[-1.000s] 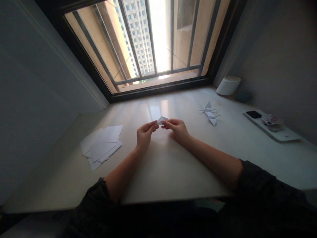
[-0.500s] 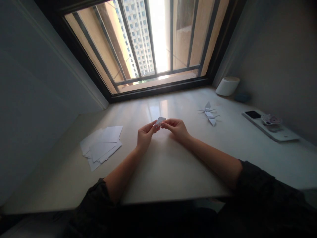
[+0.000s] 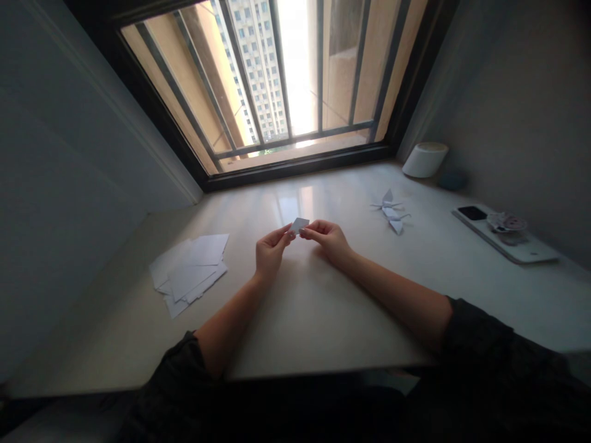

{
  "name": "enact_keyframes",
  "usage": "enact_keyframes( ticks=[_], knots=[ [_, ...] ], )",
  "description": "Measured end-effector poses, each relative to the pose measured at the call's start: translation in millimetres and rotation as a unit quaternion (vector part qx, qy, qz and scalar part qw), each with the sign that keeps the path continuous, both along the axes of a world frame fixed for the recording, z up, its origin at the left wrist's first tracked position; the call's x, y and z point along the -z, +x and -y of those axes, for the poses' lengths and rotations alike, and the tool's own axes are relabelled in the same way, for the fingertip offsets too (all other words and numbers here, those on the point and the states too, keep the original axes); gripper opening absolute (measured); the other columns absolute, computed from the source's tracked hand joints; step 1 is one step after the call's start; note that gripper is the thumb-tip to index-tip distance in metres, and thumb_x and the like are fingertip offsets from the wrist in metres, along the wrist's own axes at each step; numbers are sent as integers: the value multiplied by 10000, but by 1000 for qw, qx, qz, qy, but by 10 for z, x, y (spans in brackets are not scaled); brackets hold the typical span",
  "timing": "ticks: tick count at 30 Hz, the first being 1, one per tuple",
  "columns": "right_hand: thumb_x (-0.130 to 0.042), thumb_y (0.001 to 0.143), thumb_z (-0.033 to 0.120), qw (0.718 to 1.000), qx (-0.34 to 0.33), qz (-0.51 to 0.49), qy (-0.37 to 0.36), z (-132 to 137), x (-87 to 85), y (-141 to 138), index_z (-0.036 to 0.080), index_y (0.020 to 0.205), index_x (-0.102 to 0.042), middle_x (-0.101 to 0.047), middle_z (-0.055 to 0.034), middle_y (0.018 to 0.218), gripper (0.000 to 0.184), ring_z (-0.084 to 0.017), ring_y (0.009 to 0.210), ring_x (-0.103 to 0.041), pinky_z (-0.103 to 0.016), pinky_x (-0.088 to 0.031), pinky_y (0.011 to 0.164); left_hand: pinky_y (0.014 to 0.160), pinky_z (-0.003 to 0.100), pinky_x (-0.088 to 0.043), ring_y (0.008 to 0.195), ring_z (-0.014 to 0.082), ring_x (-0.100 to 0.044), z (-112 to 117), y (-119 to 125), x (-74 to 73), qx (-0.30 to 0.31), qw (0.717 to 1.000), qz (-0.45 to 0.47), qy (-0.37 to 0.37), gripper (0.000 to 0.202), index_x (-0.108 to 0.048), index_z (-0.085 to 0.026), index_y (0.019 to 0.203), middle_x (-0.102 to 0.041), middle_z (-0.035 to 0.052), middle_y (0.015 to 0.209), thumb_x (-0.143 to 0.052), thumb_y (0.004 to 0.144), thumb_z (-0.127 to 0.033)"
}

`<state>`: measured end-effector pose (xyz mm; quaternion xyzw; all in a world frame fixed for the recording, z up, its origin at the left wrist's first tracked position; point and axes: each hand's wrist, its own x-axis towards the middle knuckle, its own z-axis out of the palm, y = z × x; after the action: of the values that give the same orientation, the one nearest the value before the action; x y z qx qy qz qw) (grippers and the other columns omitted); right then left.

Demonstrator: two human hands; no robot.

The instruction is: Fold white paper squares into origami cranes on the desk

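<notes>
A person in dark rolled sleeves (image 3: 484,332) works a small folded paper (image 3: 300,224) at a pale table (image 3: 318,320) beneath a barred window (image 3: 258,80). The table's near edge runs below the bare forearms, which reach in over it from either side, while its far edge meets the dark window frame (image 3: 295,172); a wall (image 3: 78,160) bounds the surface on the left, and another (image 3: 517,117) on the right. A strip of tabletop separates the hands from the frame, and a broader stretch lies between the forearms toward the near edge. On the left, well apart from the left hand (image 3: 270,249), loose white sheets (image 3: 191,269) overlap in a fanned pile. On the right, beyond the right hand (image 3: 330,239), sit two paper cranes (image 3: 394,219), then a phone (image 3: 538,251) with a small round bundle, its details blurred, on top, and a white cup (image 3: 423,161) near the corner. The folded paper is between the two hands, its upper part showing above the fingertips: left thumb and fingers pinch its left side, right thumb and forefinger close on its lower right corner. Whether it touches the table cannot be told.
</notes>
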<state>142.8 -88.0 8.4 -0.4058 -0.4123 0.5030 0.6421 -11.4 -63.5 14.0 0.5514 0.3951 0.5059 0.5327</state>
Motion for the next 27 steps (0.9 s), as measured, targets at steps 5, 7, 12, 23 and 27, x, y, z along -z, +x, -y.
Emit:
enact_keyframes(
  ticks=[5,7,12,23,27],
  knots=[
    [-826,543,470,1000,-2,-4,-3,-2,29,2,202,657,-642,-694,-8,687,345,-160,704,-636,-333,-501,760,767,321,-487,789,179,-674,-8,-8,-15,4,1000,3,-24,406,-736,-180,988,-744,87,894,-777,661,-418],
    [-830,544,465,1000,-4,-7,-3,1,33,3,202,665,-646,-697,-11,692,343,-161,703,-638,-332,-502,757,770,326,-487,784,181,-676,-5,-9,-26,4,1000,3,-26,403,-738,-174,977,-743,91,892,-780,659,-418],
    [-822,557,479,1000,-10,10,-10,10,23,9,200,675,-658,-696,-18,686,345,-161,689,-637,-330,-507,740,759,328,-487,764,184,-680,2,-7,-43,-7,999,1,-31,393,-744,-165,948,-742,97,864,-787,649,-416],
    [-839,549,441,1000,3,7,-16,12,18,2,204,753,-599,-699,-11,650,394,-174,677,-669,-317,-498,684,739,311,-491,747,173,-677,-25,-16,-12,-8,1000,-1,-18,375,-738,-162,936,-742,81,833,-783,655,-407],
    [-843,516,468,1000,2,8,-19,-5,41,5,201,745,-571,-692,-8,648,444,-183,676,-677,-320,-500,675,733,308,-487,737,172,-675,-39,-20,4,-7,1000,0,-17,380,-738,-159,915,-738,83,823,-791,640,-417]
  ],
)
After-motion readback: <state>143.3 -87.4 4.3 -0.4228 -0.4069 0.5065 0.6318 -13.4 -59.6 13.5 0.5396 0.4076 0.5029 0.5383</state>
